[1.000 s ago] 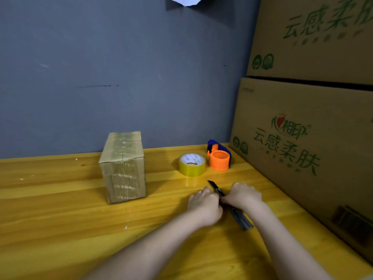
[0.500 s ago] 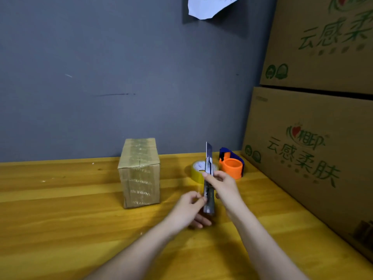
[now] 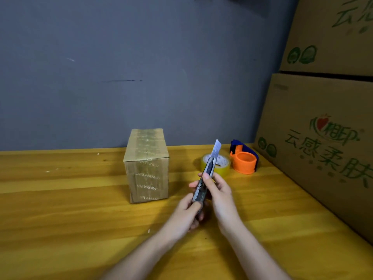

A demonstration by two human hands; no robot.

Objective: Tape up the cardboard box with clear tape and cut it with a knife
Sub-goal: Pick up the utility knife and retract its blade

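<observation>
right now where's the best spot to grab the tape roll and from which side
Pinch the tape roll by its rim, one finger in the open core, coming from above. It lies flat on the table, hole up, and the orange dispenser crowds its right side.

We see dim, soft light, glare streaks on the wooden table [image 3: 60, 199], and wide-angle bending at the edges.

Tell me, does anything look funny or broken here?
Nothing is broken or spilled. The box stands upright, covered in wrinkly tape. Both hands, left hand and right hand, hold the knife, blade out and pointing up.
</observation>
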